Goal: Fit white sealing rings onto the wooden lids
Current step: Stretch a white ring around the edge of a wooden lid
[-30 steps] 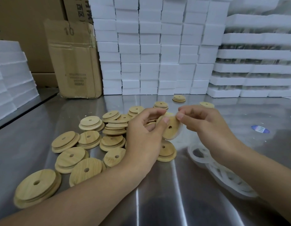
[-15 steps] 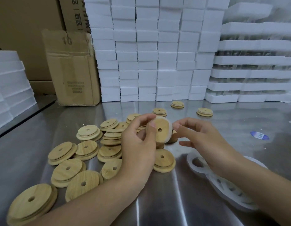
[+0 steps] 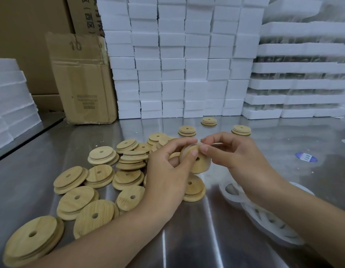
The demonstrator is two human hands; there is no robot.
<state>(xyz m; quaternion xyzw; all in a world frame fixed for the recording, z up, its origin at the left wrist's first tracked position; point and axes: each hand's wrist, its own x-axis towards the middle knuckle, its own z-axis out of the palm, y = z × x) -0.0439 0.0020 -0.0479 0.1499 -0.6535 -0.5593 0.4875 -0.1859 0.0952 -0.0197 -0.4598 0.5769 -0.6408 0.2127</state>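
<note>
My left hand (image 3: 167, 175) grips a round wooden lid (image 3: 199, 163) with a centre hole, held on edge above the metal table (image 3: 187, 238). A translucent white sealing ring (image 3: 201, 145) lies around the lid's upper rim. My right hand (image 3: 233, 153) pinches that ring at the top of the lid, fingertips touching my left thumb. Several loose wooden lids (image 3: 102, 155) lie scattered to the left. A heap of white sealing rings (image 3: 264, 219) sits on the table under my right forearm.
Stacked white foam blocks (image 3: 177, 74) wall off the back, with foam trays (image 3: 303, 84) at the right and more foam (image 3: 11, 97) at the left. A cardboard box (image 3: 82, 80) stands at the back left. A blue sticker (image 3: 305, 157) lies at the right.
The lid has turned in my left hand and my right fingers have moved up to its top rim, working the ring on. The view has dropped slightly.
</note>
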